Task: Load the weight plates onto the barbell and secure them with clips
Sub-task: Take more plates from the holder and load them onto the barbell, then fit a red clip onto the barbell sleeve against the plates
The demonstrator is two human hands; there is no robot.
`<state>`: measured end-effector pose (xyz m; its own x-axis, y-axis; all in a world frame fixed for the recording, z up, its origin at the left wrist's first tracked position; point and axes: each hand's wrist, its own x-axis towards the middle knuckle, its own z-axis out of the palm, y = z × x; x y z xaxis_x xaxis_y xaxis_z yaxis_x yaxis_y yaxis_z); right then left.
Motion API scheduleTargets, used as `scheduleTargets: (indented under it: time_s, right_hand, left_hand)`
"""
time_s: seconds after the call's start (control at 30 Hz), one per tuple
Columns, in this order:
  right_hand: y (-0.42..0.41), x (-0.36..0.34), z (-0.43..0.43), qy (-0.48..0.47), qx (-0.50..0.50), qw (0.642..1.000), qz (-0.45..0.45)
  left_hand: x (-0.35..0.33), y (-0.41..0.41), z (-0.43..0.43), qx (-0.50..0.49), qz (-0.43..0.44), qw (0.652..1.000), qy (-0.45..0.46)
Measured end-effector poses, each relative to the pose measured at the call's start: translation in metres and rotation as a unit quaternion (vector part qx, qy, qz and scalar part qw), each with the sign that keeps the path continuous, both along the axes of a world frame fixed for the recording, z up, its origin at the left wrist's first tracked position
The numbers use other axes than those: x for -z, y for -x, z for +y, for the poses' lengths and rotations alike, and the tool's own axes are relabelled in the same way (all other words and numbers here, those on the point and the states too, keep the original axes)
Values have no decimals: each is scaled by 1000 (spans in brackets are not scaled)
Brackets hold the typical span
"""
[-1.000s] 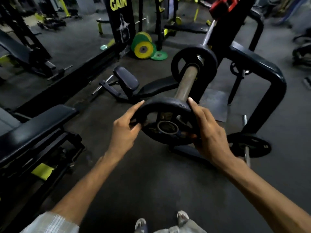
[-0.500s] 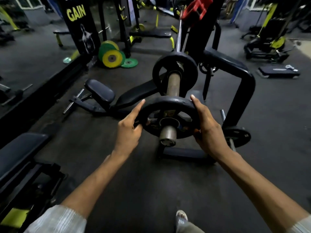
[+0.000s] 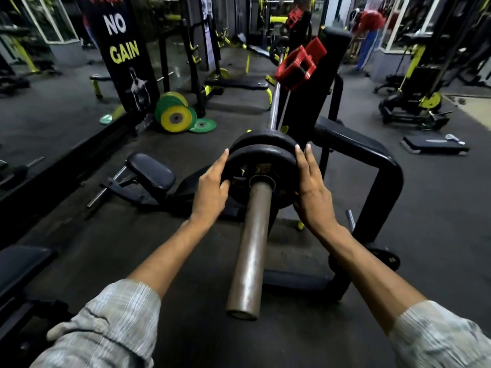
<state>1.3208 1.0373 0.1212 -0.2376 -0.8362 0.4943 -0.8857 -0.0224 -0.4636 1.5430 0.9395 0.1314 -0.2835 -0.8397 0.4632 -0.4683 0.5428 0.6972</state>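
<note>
A black weight plate point(image 3: 261, 155) sits far up the barbell sleeve point(image 3: 251, 245), against a second black plate point(image 3: 263, 138) behind it. My left hand point(image 3: 211, 189) holds the near plate's left rim, thumb on its face and fingers along the edge. My right hand point(image 3: 313, 189) holds the right rim the same way, fingers stretched up the edge. The bare steel sleeve runs toward me between my forearms. Red clips point(image 3: 300, 66) hang on the black rack upright point(image 3: 316, 83) beyond the plates.
A black bench frame point(image 3: 382, 166) curves at the right, with a small plate point(image 3: 385, 258) on a peg by the floor. A padded seat point(image 3: 151, 171) lies at the left. Yellow and green plates point(image 3: 176, 116) lean by a banner. A person stands far back right.
The plate has slid from the sleeve's tip all the way up to the inner plate. Both hands travelled with it and the camera moved closer.
</note>
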Motion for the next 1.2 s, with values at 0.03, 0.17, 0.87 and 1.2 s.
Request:
scheduleTargets:
  time_s: [0.03,0.17,0.87,1.2]
  right_hand:
    - [4,0,-7,-1,1,1000,1]
    - [18,-1,-25,-4,-10,1000,7]
    - [19,-38,-8,-38,12,997,71]
    - [41,-185,-55,10,68,997,-22]
  left_hand:
    - [-1,5,-6,-1,-1,1000,-1]
    - [-2,17,-22,-11,-12,1000,2]
    - [-43,-12,-45,69,-115,991,23]
    - [-162,48,-103,99,-88,990,46]
